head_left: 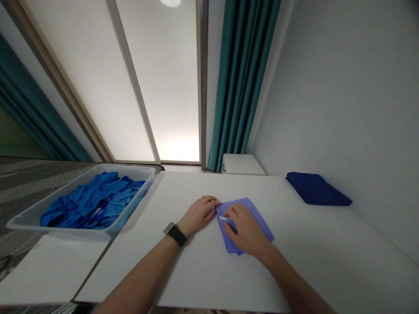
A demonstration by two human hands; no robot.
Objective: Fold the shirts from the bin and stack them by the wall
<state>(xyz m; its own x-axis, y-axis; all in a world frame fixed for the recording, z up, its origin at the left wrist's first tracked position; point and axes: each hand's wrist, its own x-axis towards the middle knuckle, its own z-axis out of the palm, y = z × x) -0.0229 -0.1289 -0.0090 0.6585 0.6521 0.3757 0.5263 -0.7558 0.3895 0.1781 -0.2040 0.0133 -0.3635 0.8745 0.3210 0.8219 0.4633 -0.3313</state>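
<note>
Right, across the white table [196,274], the translucent tub [81,234] sits on my left, holding a heap of crumpled blue cloth [94,200], none of it looking folded. Over by the wall, a dark-blue cloth [316,189] lies flat and neatly folded, so that piece looks done. Straight ahead of me is the smaller purple piece [231,244], flat on the table; it seems partly squared up, its lower edges uneven, so I'd call it unfinished. My right hand [244,229] curls over it, near the white print; whether it's pinching, I can't tell. My left hand [200,213], loosely bent, reaches its upper-left corner.
</note>
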